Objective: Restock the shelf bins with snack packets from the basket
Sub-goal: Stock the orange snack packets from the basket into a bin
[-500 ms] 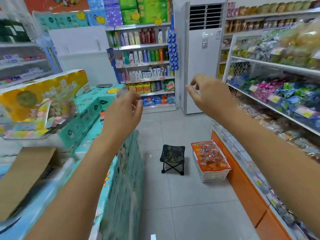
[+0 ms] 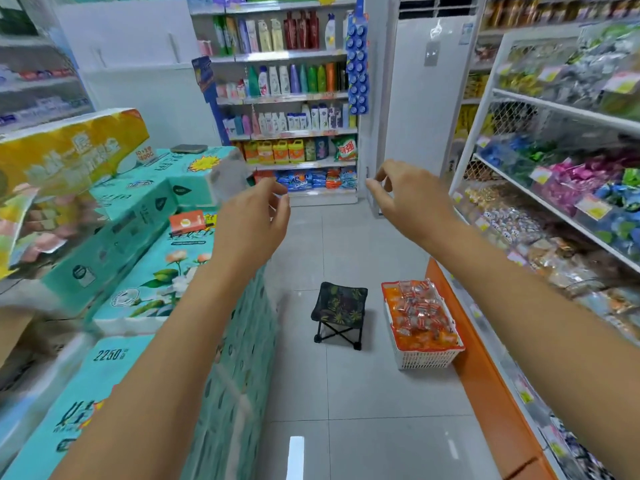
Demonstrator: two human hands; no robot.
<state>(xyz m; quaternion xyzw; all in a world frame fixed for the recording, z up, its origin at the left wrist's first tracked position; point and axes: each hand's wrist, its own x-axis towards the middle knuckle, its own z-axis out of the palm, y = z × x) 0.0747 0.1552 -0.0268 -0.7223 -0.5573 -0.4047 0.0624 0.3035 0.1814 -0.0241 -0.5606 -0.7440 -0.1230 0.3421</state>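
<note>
A white basket (image 2: 425,359) with an orange liner stands on the floor by the right-hand shelf, and red and clear snack packets (image 2: 418,310) are heaped in it. The shelf bins (image 2: 540,233) on the right hold mixed wrapped snacks behind a low clear front. Both my arms are stretched out in front of me, well above the basket. My left hand (image 2: 252,218) has loosely curled fingers and grips nothing I can make out; a blurred pale patch sits just above its knuckles. My right hand (image 2: 412,199) is also loosely curled and holds nothing.
A small black folding stool (image 2: 341,306) stands on the tiled floor left of the basket. Stacked teal tissue packs (image 2: 156,268) line the left side of the aisle. A white standing air conditioner (image 2: 426,105) and a toiletries shelf (image 2: 287,98) close the far end.
Both hands stay held out at nearly the same place. The view has shifted slightly; the basket and stool have not moved.
</note>
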